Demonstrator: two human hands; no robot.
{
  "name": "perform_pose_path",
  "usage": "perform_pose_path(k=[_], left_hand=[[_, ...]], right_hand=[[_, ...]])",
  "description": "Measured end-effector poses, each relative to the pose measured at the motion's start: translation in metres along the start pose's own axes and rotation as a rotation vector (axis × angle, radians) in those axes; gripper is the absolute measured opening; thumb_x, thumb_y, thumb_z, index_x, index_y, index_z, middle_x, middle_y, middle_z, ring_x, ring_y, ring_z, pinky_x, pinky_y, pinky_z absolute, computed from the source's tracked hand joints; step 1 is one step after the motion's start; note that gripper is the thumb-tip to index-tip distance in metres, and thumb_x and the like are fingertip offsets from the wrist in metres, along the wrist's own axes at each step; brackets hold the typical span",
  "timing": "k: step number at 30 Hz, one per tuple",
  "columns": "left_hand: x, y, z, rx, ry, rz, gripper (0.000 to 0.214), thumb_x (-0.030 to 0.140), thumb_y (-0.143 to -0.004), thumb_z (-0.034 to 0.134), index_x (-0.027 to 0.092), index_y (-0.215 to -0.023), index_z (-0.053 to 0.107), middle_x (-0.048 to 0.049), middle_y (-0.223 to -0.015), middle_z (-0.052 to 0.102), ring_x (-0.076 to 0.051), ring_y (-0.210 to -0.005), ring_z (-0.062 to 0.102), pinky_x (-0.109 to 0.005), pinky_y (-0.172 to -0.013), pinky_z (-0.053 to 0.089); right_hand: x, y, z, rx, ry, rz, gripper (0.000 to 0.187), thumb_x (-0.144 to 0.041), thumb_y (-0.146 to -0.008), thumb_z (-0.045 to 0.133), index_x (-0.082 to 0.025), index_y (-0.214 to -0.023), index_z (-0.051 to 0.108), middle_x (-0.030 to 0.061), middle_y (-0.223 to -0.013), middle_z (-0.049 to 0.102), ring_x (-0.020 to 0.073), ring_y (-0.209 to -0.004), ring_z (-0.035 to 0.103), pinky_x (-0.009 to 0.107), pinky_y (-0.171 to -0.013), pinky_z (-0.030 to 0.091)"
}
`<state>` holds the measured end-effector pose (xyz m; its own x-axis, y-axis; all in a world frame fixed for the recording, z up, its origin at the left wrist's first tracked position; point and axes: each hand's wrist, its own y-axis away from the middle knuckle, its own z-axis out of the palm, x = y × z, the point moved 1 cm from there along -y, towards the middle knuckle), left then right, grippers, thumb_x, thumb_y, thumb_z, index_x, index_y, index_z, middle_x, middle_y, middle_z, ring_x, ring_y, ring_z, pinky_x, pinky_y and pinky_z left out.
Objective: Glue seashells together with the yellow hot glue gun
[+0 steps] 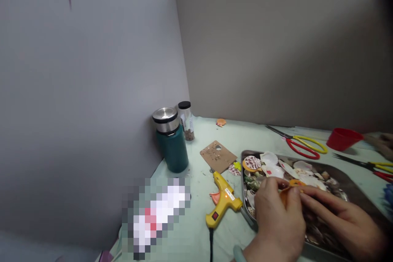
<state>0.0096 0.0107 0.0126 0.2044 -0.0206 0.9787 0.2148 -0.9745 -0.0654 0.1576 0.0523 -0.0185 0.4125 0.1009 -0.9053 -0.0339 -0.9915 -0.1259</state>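
Head view, sweeping left to right: grey partition walls (92, 90) behind, pale green table (196, 229) below. Far left, a teal flask (170, 143) with steel lid, upright against the wall, and just behind it a small black-capped jar (186, 120), brown bits in the bottom. Lower down, a blurred-out patch, nothing readable. Next, a brown cardboard piece (217, 155) flat on the table, one round hole in it, specks of something on top, no shell on it. Just below, a yellow glue gun (222, 204) propped on its stand, nozzle toward the card, cord trailing off the near edge, nobody touching it. Further right, a metal tray (356, 190) heaped with mixed seashells (270, 166). Over the tray, both hands together: left hand (278, 221) curled, fingers pinched narrow on an orange shell (291, 190); right hand (340, 217) meeting it from the other side, fingertips closed on the same shell. Shell held just above the pile, over the tray's near-left part. Judging progress: picking and handling a shell, gluing apparently not begun. Beyond the tray, red-and-yellow scissors (302, 145) lying flat, a red cup (343, 138) tipped on its side, a second pair of scissors (371, 166) at the right edge, and someone else's hand (383, 144) resting nearby.
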Motion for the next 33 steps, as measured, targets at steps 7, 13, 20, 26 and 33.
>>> perform_pose_path(k=[7, 13, 20, 26, 33], left_hand=[[-0.005, -0.003, 0.003, -0.024, 0.068, 0.066, 0.015, 0.019, -0.085, 0.055, 0.020, -0.083, 0.070, -0.0055, -0.082, 0.072, -0.021, -0.080, 0.064, -0.030, -0.073, 0.046], [-0.005, 0.000, 0.000, 0.008, 0.049, 0.124, 0.015, 0.020, -0.085, 0.055, 0.020, -0.080, 0.069, -0.0040, -0.082, 0.070, -0.019, -0.081, 0.063, -0.029, -0.075, 0.046], [-0.011, -0.002, 0.001, 0.011, 0.077, 0.152, 0.017, 0.025, -0.087, 0.054, 0.018, -0.087, 0.070, -0.0047, -0.086, 0.070, -0.019, -0.085, 0.063, -0.029, -0.078, 0.048], [-0.012, -0.003, 0.003, 0.005, 0.045, 0.174, 0.018, 0.025, -0.087, 0.054, 0.017, -0.088, 0.070, -0.0066, -0.089, 0.072, -0.021, -0.089, 0.064, -0.033, -0.081, 0.050], [-0.001, -0.009, 0.009, -0.019, 0.086, 0.074, 0.014, 0.025, -0.081, 0.059, 0.017, -0.083, 0.070, -0.0053, -0.082, 0.073, -0.020, -0.079, 0.066, -0.032, -0.077, 0.051]], right_hand=[[-0.020, 0.007, -0.001, -0.102, -0.155, 0.113, 0.034, -0.055, -0.053, 0.078, -0.024, -0.065, 0.072, 0.0064, -0.076, 0.076, 0.0286, -0.072, 0.071, 0.028, -0.061, 0.058], [-0.023, 0.012, 0.001, -0.152, -0.057, -0.072, 0.036, -0.056, -0.070, 0.069, -0.022, -0.080, 0.075, 0.0071, -0.089, 0.076, 0.0276, -0.084, 0.069, 0.028, -0.075, 0.056], [-0.010, 0.008, 0.004, -0.263, -0.119, -0.140, 0.047, -0.061, -0.077, 0.064, -0.020, -0.095, 0.077, 0.0094, -0.101, 0.075, 0.0293, -0.094, 0.068, 0.035, -0.085, 0.056], [-0.012, 0.008, 0.003, -0.263, -0.140, -0.124, 0.047, -0.060, -0.078, 0.065, -0.019, -0.096, 0.078, 0.0093, -0.100, 0.076, 0.0309, -0.096, 0.068, 0.037, -0.084, 0.055], [-0.017, 0.010, -0.002, -0.159, -0.144, -0.134, 0.040, -0.056, -0.077, 0.066, -0.020, -0.090, 0.078, 0.0042, -0.080, 0.074, 0.0264, -0.077, 0.067, 0.031, -0.066, 0.055]])
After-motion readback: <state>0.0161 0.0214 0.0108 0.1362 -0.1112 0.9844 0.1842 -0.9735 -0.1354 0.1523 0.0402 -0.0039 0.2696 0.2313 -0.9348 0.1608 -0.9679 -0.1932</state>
